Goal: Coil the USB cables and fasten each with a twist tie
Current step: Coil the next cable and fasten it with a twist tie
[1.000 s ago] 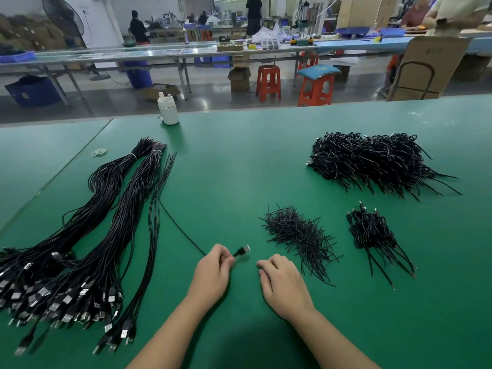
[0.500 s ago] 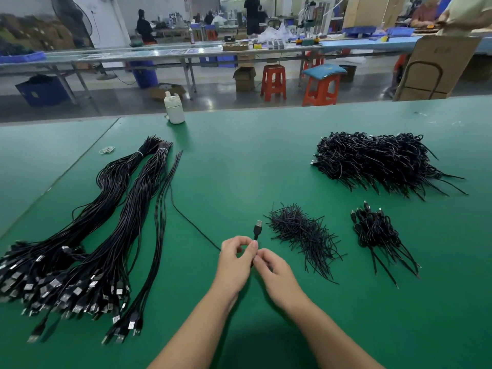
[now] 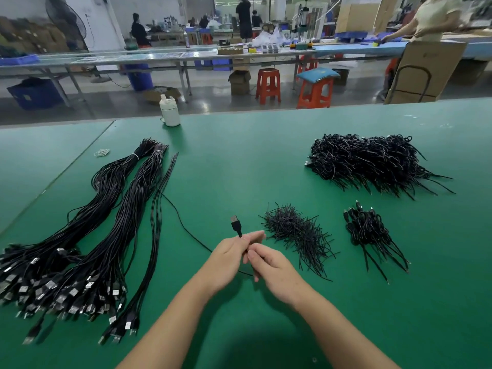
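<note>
Nearest, both hands meet over the green bench (image 3: 239,161): the left hand (image 3: 229,258) pinches a black USB cable (image 3: 186,225) just under its plug (image 3: 235,225), which stands upright above the fingers, and the right hand (image 3: 271,270) curls onto the same cable just beside it. The cable's long run trails away far-left toward the straight cable bundles (image 3: 87,243), so coiling likely draws from that side. The twist ties (image 3: 295,233) lie just right, closer to the right hand. Beyond, the small coiled batch (image 3: 370,230), then the big finished pile (image 3: 370,161).
</note>
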Demonstrator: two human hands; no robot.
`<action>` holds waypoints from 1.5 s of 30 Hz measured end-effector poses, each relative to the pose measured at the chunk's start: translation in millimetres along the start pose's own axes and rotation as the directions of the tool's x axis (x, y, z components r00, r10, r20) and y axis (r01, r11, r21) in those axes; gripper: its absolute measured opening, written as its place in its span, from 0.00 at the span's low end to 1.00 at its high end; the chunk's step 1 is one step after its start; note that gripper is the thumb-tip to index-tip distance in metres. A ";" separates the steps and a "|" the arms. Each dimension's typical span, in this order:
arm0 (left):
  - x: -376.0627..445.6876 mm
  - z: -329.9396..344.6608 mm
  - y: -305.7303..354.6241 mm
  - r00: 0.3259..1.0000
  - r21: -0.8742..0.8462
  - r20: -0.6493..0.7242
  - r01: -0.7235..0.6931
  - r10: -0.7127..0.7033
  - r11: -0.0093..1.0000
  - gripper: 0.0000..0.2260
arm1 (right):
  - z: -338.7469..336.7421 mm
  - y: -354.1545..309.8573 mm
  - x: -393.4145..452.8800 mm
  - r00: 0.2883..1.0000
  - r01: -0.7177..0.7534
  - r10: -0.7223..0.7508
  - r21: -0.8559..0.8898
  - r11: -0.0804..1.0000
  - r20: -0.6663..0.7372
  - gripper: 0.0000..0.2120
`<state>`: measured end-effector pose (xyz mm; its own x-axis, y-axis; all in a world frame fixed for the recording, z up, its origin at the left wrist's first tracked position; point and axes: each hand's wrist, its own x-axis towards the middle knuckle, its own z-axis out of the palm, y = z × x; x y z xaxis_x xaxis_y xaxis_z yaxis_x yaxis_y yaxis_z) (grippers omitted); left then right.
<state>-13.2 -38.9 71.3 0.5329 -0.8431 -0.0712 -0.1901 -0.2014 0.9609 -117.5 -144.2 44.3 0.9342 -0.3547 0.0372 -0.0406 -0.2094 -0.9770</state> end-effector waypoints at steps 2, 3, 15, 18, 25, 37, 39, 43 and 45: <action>1.0 0.1 4.1 0.988 -0.003 -0.130 -0.080 0.079 0.997 0.19 | 1.5 1.0 -1.3 0.998 -0.047 0.045 0.041 0.998 0.040 0.16; 2.8 -1.3 8.9 0.971 -0.095 -0.220 -0.121 0.098 0.988 0.19 | 3.5 2.9 -1.5 0.995 -0.083 0.079 0.082 0.993 0.056 0.17; -11.3 -24.3 -6.5 0.842 0.048 0.389 0.387 -0.374 0.921 0.20 | 1.0 3.3 12.6 0.950 -0.311 0.305 0.262 0.914 0.064 0.21; -8.5 -24.4 -28.8 0.910 0.292 0.211 0.290 -0.357 0.911 0.18 | 4.5 -1.0 9.9 0.959 -0.283 0.281 0.097 0.954 0.028 0.20; 2.5 -11.3 -39.5 0.978 -0.758 -0.037 0.107 -0.206 0.644 0.18 | 15.8 6.2 -1.6 0.971 -0.239 0.229 0.176 0.955 0.071 0.21; -14.1 -39.4 -13.7 0.824 -0.115 0.551 0.234 -0.134 0.965 0.21 | 1.5 30.1 7.9 0.917 -0.397 0.298 0.515 0.760 0.267 0.22; -10.6 -28.6 -15.8 0.815 0.144 0.461 0.321 -0.350 0.936 0.19 | -5.1 28.8 10.1 0.921 -0.390 0.317 0.551 0.738 0.227 0.20; -0.6 -8.7 -32.7 0.936 -0.124 0.026 0.350 -0.350 0.929 0.15 | -10.8 26.3 7.2 0.940 -0.340 0.283 0.509 0.790 0.188 0.18; 2.3 2.2 -35.6 0.960 -0.461 -0.030 0.233 -0.278 0.857 0.16 | -5.4 26.8 2.7 0.939 -0.342 0.272 0.476 0.810 0.212 0.19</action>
<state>-7.1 -34.8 36.4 0.5897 -0.7385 -0.3269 0.3410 -0.1393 0.9297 -118.0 -155.7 19.4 0.9411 -0.1966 -0.2749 -0.1835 0.3859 -0.9041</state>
